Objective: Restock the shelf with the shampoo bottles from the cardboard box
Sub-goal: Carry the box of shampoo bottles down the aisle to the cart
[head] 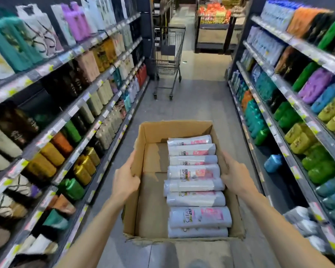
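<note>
Both hands, left (125, 179) and right (235, 176), grip opposite side walls of the open cardboard box (153, 200); white shampoo bottles (194, 183) lie stacked between them, against the right wall.

You are viewing a brightly and evenly lit aisle; the light falls from overhead, though no lamp is in frame. The grey floor (197, 105) carries a soft sheen and only faint shadows. Expect strong wide-angle distortion: the shelves on the left (52, 105) and the shelves on the right (298, 105) bow outward and lean toward the frame edges. Motion blur smears the goods on both sides, worst in the corners, so price tags there cannot be read. The centre is sharper: print on the white bottles (195, 173) in the cardboard box (153, 209) is partly legible. The far produce display (215, 14) is soft.
</note>
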